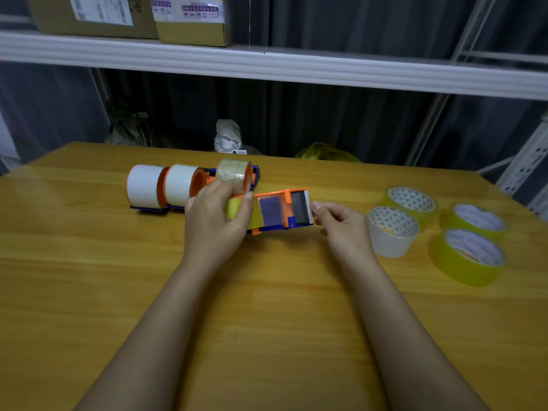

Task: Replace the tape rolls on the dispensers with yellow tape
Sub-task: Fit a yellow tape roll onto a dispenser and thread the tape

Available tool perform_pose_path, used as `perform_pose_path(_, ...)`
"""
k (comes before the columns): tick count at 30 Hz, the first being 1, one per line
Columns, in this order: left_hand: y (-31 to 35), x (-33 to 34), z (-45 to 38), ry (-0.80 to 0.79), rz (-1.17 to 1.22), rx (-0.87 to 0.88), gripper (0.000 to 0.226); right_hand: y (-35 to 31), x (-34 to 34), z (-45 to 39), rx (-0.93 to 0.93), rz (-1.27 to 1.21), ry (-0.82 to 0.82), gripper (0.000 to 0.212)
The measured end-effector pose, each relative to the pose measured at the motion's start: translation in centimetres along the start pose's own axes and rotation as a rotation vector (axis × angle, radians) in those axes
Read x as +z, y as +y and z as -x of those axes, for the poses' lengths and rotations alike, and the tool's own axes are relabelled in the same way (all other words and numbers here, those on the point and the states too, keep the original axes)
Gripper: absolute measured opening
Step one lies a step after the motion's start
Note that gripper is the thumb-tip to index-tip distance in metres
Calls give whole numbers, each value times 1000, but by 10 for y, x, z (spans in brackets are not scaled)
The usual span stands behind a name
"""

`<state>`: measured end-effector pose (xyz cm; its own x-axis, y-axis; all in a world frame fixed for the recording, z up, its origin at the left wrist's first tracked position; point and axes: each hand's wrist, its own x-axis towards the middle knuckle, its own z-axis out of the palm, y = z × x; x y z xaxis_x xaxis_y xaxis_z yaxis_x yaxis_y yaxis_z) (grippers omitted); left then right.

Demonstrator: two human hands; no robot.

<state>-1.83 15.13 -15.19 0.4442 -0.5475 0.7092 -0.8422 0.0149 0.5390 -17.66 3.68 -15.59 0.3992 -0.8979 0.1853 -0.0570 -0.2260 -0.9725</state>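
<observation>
Yellow-brown wooden desk (267, 307) is showing its far edge and right far corner; the wide near half is bare apart from both forearms. Behind the far edge are dark curtains and a white metal shelf (267, 66) carrying cardboard boxes (142, 16).

Toward the far edge, left of centre, three orange-and-blue tape dispensers are lying in a row: two loaded with white tape rolls (161, 185) and one with a clear tape roll (232, 172), sitting just behind the left hand. Near the right edge three yellow tape rolls (467, 256) are lying flat, with a white cardboard tape core (393, 232) standing beside them, just right of the right hand.

Centre of the desk: the orange-and-blue handheld tape dispenser (281, 212) loaded with a yellow tape roll (240, 212) is lying on its side, cutter end pointing right.

Left hand (216, 221) is curling its fingers over the yellow roll end of that dispenser, gripping it. Right hand (341, 223) is sitting at the cutter end, thumb and forefinger pinched together against the tape edge there, remaining fingers curled in.
</observation>
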Motion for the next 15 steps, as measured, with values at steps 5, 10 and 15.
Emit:
perform_pose_path(5,-2,1,0,9,56,-33,20,-2,-1,1,57,-141,-49,12)
perform_pose_path(10,-1,1,0,8,61,-38,17,-3,-1,1,69,-180,-30,16)
perform_pose_path(15,-1,1,1,6,37,-44,18,-3,-2,1,71,-157,21,7)
